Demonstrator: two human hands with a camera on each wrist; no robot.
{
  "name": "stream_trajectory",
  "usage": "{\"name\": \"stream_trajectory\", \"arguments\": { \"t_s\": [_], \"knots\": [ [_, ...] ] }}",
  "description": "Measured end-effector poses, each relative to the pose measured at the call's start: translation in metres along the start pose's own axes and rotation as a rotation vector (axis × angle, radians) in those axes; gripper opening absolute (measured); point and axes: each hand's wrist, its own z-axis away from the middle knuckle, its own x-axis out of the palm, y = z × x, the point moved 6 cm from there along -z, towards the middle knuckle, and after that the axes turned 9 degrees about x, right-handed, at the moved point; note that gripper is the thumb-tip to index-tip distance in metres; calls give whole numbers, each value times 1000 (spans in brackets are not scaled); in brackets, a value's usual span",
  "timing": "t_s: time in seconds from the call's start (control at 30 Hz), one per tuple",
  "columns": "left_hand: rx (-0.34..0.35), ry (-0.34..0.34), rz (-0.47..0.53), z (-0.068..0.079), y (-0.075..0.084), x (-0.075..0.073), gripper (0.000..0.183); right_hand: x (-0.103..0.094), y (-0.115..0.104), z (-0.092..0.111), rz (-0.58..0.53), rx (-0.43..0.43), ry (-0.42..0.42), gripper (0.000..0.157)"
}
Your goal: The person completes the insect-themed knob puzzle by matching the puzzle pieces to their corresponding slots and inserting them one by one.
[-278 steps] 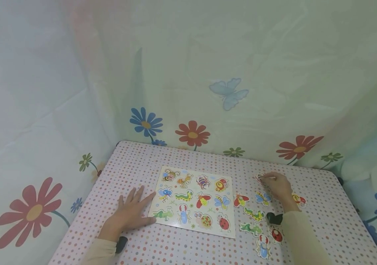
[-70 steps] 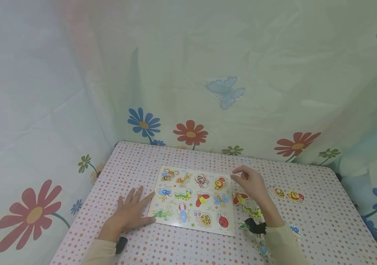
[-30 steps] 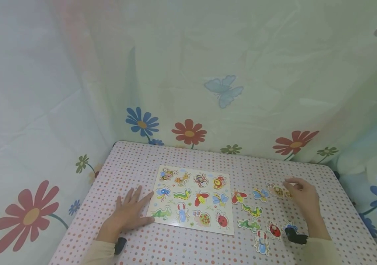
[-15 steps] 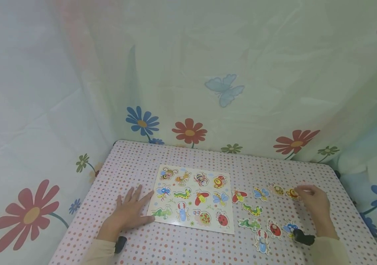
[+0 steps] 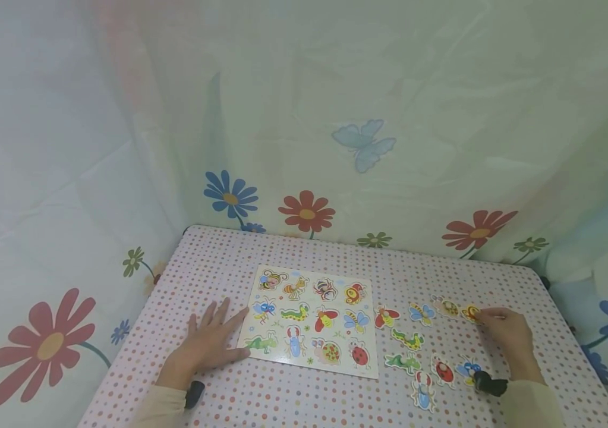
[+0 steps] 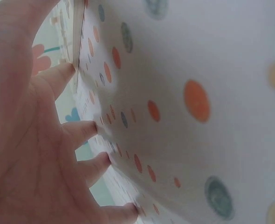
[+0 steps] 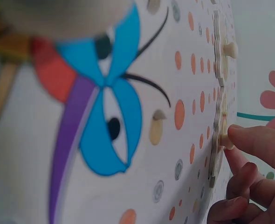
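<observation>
My left hand (image 5: pixel 207 342) lies spread on the dotted tablecloth, thumb and index fingertip at the left edge of the insect puzzle board (image 5: pixel 309 370). At the right, my right hand (image 5: pixel 509 336) pinches the wooden knob (image 7: pixel 226 141) of a red-and-yellow insect puzzle piece (image 5: pixel 471 313), which is low at the tabletop. Beside it lies a snail piece (image 5: pixel 448 307). The mosquito piece (image 5: pixel 466 370) lies under the right wrist and fills much of the right wrist view. On the board's top row sits the spider piece (image 5: pixel 325 289).
Several more pieces lie right of the board, among them a red-winged bug (image 5: pixel 386 317), a caterpillar (image 5: pixel 407 339), a grasshopper (image 5: pixel 403 361), a ladybug (image 5: pixel 443 371) and a blue beetle (image 5: pixel 422 391). A flowered curtain (image 5: pixel 282 148) rises behind the table.
The right hand took the spider piece from the table to the board's top row, then moved back right and closed its fingertips on the red-and-yellow piece's knob. The left hand stayed put.
</observation>
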Motion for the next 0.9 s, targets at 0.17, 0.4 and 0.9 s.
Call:
{"name": "stream_trajectory", "arguments": {
  "t_s": [0.17, 0.4, 0.9],
  "knots": [
    [3, 0, 4, 0, 1, -1, 90, 3, 3, -4, -10, 20, -5, 53],
    [-6, -5, -5, 0, 1, -1, 91, 3, 1, -5, 22, 12, 17, 50],
    [-8, -7, -10, -1, -2, 2, 91, 4, 1, -8, 62, -2, 29, 45]
  ]
}}
